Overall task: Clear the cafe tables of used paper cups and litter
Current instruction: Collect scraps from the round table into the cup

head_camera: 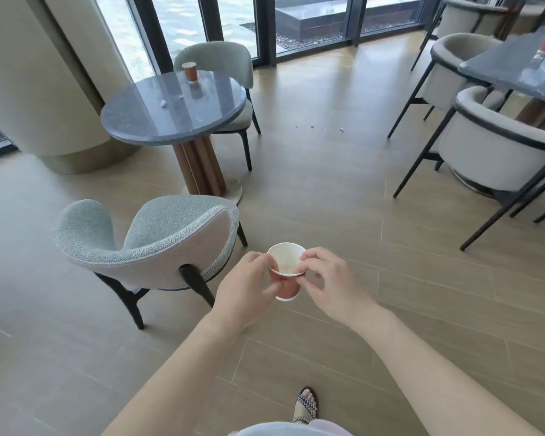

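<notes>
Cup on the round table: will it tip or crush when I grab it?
Probably light: the cup looks like thin paper, so a hard squeeze may dent it. It stands upright, tall on a narrow base, so a push near the rim could tip it. The table is glossy; it may slide.

1. round table top (170,121): glossy grey stone, polished enough to show reflections.
2. table base (199,165): ribbed brown wood.
3. near chair (170,221): rough, nubbly pale-green cloth (its outer back looks smoother).
4. paper cup (285,258): matt white paper inside, orange outside.
5. floor (328,190): smooth wood-look planks, faint sheen.
</notes>
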